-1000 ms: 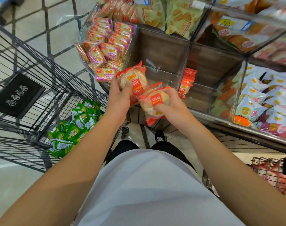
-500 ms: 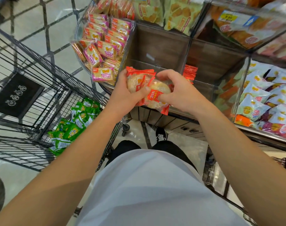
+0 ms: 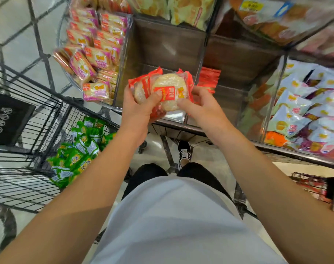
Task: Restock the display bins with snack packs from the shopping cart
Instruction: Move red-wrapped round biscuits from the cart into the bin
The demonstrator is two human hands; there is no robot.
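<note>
At the left, green snack packs (image 3: 76, 151) lie in the wire shopping cart (image 3: 25, 119), with pink-edged packs (image 3: 91, 60) heaped in the bin above it. In the middle, the left hand (image 3: 138, 109) has its fingers clamped on a stack of red-wrapped rice-cracker packs (image 3: 168, 88) over the near rim of the nearly bare clear bin (image 3: 162, 44). The right hand (image 3: 202, 105) pinches the stack's right edge, and white packs (image 3: 305, 111) fill the right bin.

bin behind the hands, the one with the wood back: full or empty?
Nearly empty. The middle bin shows bare wood back and floor; only a few red packs sit at its right. Its front is hidden behind the held packs.
</note>
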